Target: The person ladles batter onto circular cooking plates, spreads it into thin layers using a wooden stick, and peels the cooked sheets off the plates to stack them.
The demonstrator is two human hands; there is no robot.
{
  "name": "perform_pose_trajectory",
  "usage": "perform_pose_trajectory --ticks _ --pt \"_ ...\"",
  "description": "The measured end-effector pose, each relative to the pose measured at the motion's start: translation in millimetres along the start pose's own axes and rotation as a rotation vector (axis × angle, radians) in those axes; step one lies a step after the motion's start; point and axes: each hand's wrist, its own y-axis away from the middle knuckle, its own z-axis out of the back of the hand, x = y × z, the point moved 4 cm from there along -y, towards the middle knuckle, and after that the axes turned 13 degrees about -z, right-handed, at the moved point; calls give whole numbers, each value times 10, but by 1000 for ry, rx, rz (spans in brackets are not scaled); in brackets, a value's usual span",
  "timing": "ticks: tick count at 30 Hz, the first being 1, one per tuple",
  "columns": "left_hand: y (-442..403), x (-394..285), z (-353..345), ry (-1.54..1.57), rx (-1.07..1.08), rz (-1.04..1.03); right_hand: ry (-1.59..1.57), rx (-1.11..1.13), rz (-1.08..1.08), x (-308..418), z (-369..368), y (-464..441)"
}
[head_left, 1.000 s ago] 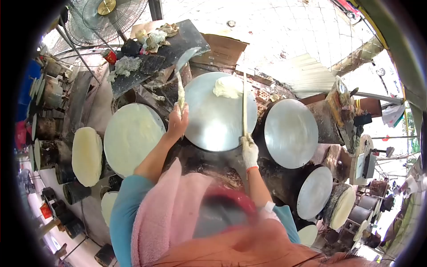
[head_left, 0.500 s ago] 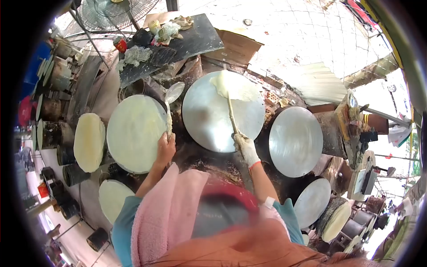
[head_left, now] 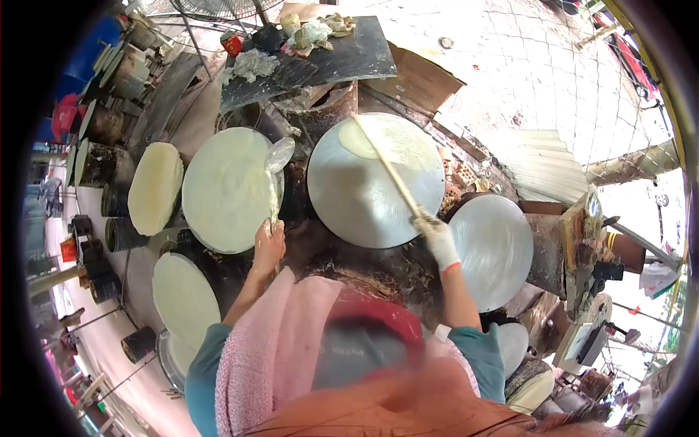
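My bare left hand (head_left: 269, 246) is closed round the handle of a ladle (head_left: 279, 155), whose batter-smeared bowl hangs over the right edge of a batter-coated round griddle (head_left: 226, 189). In a white glove, my right hand (head_left: 439, 244) grips a long thin wooden stick (head_left: 393, 175). This stick slants up and left across the middle round metal griddle (head_left: 342, 207), with its far end near the griddle's back rim. Pale yellow batter (head_left: 411, 146) spreads over the back part of that plate, on both sides of the stick. Whatever is at the stick's tip is hard to make out.
Right of my glove stands a bare metal griddle (head_left: 491, 247). Two more coated rounds, one far left (head_left: 155, 189) and one lower left (head_left: 184, 298), stand nearby. A dark board (head_left: 342, 54) with cloths and a red can (head_left: 231, 44) lies behind. Wire mesh (head_left: 524, 80) borders the back right.
My right hand has swung right, tilting the stick leftward, and the batter now covers more of the middle griddle's back part. The ladle stays in my left hand. The whole view has shifted.
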Motion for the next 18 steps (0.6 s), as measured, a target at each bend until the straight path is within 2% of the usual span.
perform_pose_trajectory --ticks 1,2,3,4,5,7,8,11,12,13,15,18 --pt "-16 108 12 -64 -17 -72 -1 -62 49 182 156 36" --pt "-12 211 26 -130 -34 -142 -34 -85 2 158 336 -63" --pt "30 174 -1 -68 -54 -69 -68 -108 -46 131 457 -168" --pt "78 75 -45 -6 -72 2 100 -58 -225 265 348 -148" --pt "115 11 -92 58 -91 72 190 61 -298 370 182 -26" --pt "166 -59 -133 14 -66 65 241 131 -357 371 -68 18" --pt "199 -69 -148 -6 -53 64 246 199 -347 321 -67 -23" --pt "253 -64 -177 37 -60 46 250 171 -56 241 321 -314" --pt "263 -48 -179 23 -70 48 76 166 -61 471 365 -240" --pt "266 -26 -179 9 -81 52 122 66 2 537 466 -370" --pt "314 -20 -177 -16 -91 66 378 73 -235 547 531 -520" --pt "393 -25 -184 -34 -105 94 338 249 -366 589 134 -274"
